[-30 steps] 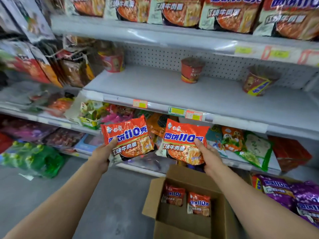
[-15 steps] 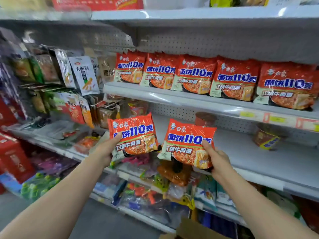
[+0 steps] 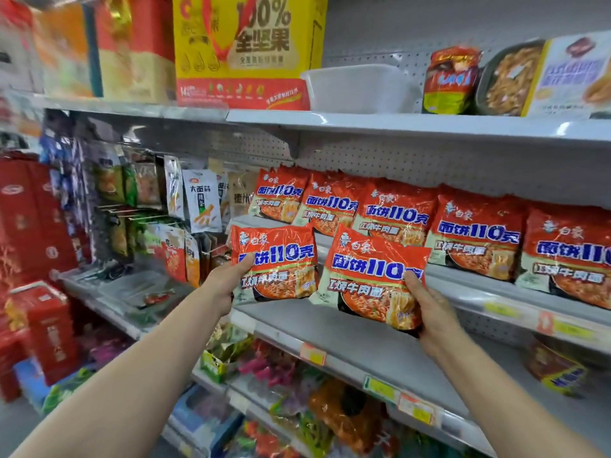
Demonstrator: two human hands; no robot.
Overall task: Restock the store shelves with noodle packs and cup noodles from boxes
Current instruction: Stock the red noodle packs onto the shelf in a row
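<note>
Two red noodle packs in hand, one per hand. Left hand (image 3: 228,282) grips the left pack (image 3: 276,262) at its lower left corner, thumb across the front, fingers curled behind. Right hand (image 3: 433,312) grips the right pack (image 3: 370,276) at its lower right edge, thumb on the front, fingers clamped round the back. Both packs upright, faces to the camera, side by side, held in front of the middle shelf (image 3: 496,289).

On that shelf: five matching packs in a row (image 3: 476,233), leaning back, each overlapping the next.

Shelf below (image 3: 347,332): bare at the front; one cup noodle (image 3: 555,368) at the far right, blurred.

Top shelf (image 3: 396,122): one yellow box (image 3: 248,47), one clear plastic tub (image 3: 360,89), one red bag (image 3: 453,81), one boxed noodle tray (image 3: 542,77).

Hanging snack bags (image 3: 201,200) to the left, too blurred to count.
</note>
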